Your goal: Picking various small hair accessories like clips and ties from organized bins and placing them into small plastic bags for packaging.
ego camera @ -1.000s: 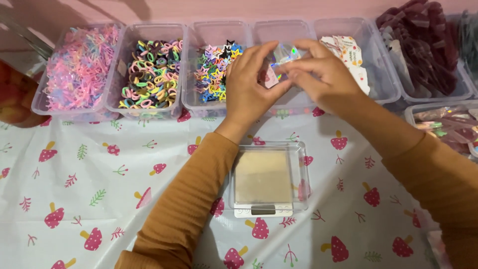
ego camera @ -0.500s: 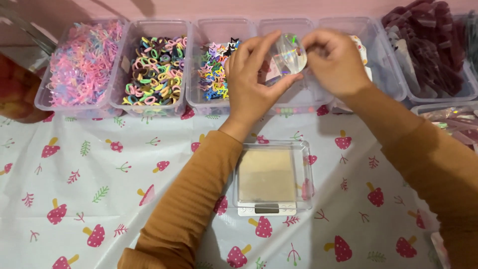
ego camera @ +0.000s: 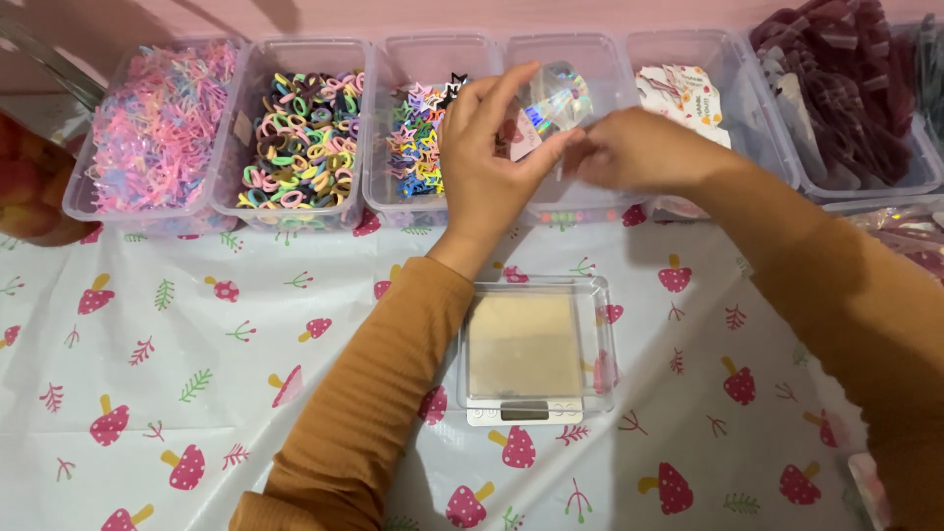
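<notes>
Nearest you, below both hands, a small scale (ego camera: 526, 354) with a clear tray on top sits on the mushroom-print tablecloth (ego camera: 177, 374). Above it, your left hand (ego camera: 492, 162) is curled around a small shiny bag (ego camera: 549, 106), fingers bent and thumb pressing its near edge. Your right hand (ego camera: 639, 152) meets it from the right, fingertips pinched on the same bag. The bag hangs over a clear bin (ego camera: 565, 59). Left of your hands are bins of star clips (ego camera: 418, 138), colourful hair ties (ego camera: 300, 138) and pink bands (ego camera: 157, 123); right, dark red pieces (ego camera: 846, 88).
</notes>
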